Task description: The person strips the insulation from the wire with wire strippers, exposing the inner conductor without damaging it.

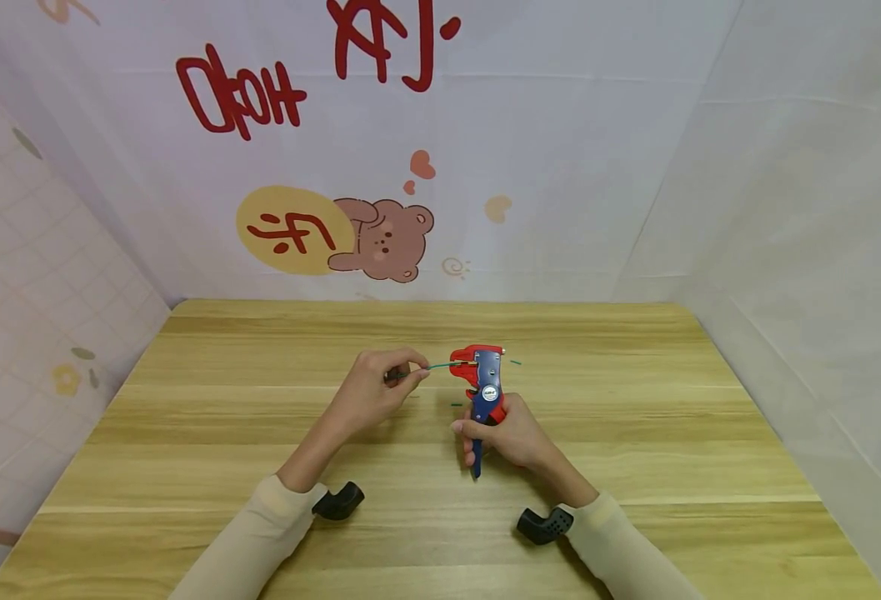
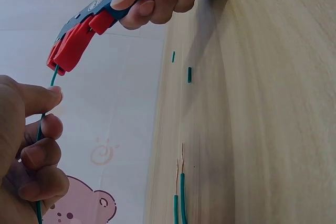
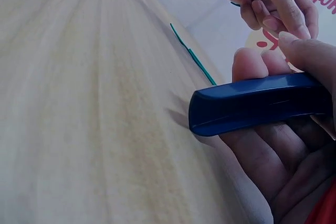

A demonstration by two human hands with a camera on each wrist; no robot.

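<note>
My left hand (image 1: 380, 390) pinches a thin green wire (image 1: 440, 365) between thumb and forefinger. The wire's far end enters the red mouth of a wire stripper (image 1: 489, 367), so that tip is hidden. Around the stripper's blue and red handles my right hand (image 1: 517, 433) is wrapped, thumb in front. In the left wrist view the green wire (image 2: 54, 77) runs down through the curled fingers, and the stripper's red jaws sit at its upper end. The right wrist view shows the blue handle (image 3: 252, 103) lying across my fingers.
Two short green insulation pieces (image 2: 189, 75) lie on the wooden table (image 1: 425, 517). Two green wires with bare copper ends (image 2: 182, 198) also rest there. A printed cloth (image 1: 560, 167) hangs behind the table. Each wrist carries a black camera mount (image 1: 338, 502).
</note>
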